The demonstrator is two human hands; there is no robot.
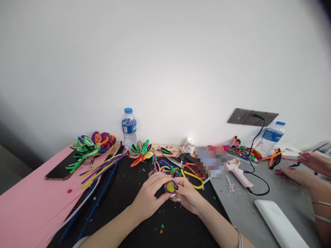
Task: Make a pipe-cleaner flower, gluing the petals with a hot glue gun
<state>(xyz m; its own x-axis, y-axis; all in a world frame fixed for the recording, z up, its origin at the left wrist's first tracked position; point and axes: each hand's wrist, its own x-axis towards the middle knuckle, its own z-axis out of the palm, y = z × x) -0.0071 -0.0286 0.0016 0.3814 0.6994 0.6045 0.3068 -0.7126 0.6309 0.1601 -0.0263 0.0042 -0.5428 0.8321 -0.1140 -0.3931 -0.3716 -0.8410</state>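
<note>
My left hand and my right hand meet at the middle of the black mat. Between their fingertips is a small round pipe cleaner coil, yellow-green in the centre with a purple rim. Fingers of both hands are closed around its edge, and a dark-nailed right finger overlaps its right side. Just beyond my hands lie looped pipe cleaner pieces in purple, green and pink, partly hidden. A yellow pipe cleaner loop lies beyond my right hand.
Scissors and a paper cup stand toward the wall. Loose pipe cleaners, a phone and a water bottle are leftward. A corded glue gun and a white case lie right, near another person's hands.
</note>
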